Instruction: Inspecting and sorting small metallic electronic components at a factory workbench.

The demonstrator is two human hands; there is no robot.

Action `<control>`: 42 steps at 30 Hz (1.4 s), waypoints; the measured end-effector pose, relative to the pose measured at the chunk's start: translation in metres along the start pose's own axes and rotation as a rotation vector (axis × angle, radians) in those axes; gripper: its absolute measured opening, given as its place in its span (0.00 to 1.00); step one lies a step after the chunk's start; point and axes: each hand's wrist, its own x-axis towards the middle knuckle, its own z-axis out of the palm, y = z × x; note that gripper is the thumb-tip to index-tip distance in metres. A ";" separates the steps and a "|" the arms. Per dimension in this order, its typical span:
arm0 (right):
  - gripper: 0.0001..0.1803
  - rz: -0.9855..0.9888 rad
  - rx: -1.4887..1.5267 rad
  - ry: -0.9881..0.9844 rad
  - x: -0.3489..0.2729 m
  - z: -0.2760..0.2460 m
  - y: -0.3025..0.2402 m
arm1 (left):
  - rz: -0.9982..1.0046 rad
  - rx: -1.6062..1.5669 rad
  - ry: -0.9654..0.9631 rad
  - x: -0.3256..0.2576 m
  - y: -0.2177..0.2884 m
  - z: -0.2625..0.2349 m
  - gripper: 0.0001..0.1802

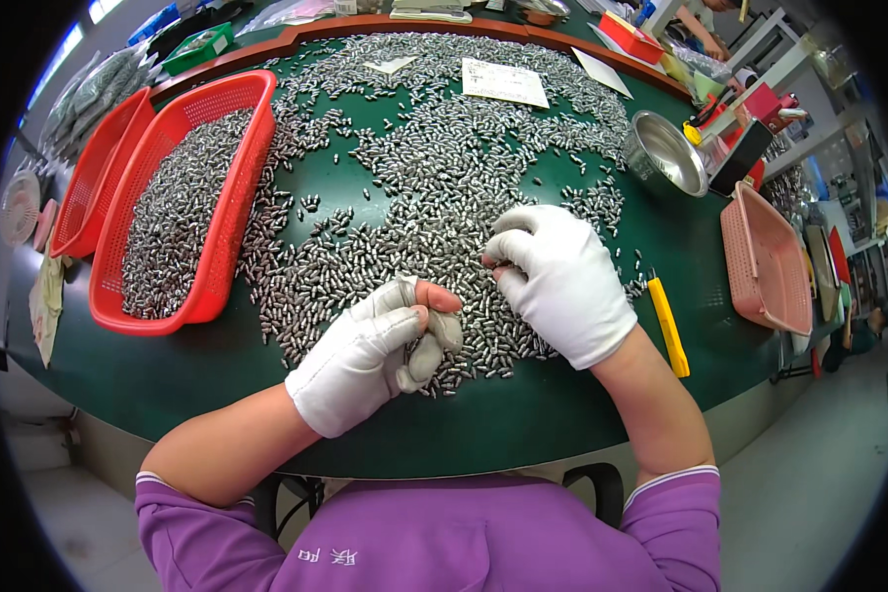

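Small shiny metal bullet-shaped parts [444, 217] lie in a wide loose layer over the green tabletop [424, 434]. My left hand [375, 345], in a white glove with bare thumb and index fingertips, is curled closed above the near edge of the layer. Its thumb presses toward the index finger, and whatever it holds is hidden. To its right, my right hand [562, 281], gloved the same way, bends its fingers down over the parts. Thumb and index finger come together at its left side; no held part can be made out between them.
At left stands a red basket [252, 187] heaped with the same parts, beside another red basket [99, 187]. Paper slips [505, 83] lie on the layer. A steel bowl [665, 153], a pink basket [768, 261] and a yellow-handled tool [669, 331] are at right. A brown raised edge [444, 24] borders the far side.
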 end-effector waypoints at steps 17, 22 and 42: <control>0.12 -0.225 0.310 0.124 0.007 -0.007 -0.019 | -0.058 0.032 -0.021 -0.002 0.006 0.001 0.13; 0.15 -0.322 0.450 0.071 0.006 0.002 -0.019 | -0.123 0.072 0.027 -0.001 0.009 0.006 0.13; 0.05 -0.047 0.017 0.084 0.003 0.008 0.002 | -0.064 0.055 0.018 0.000 0.006 0.004 0.11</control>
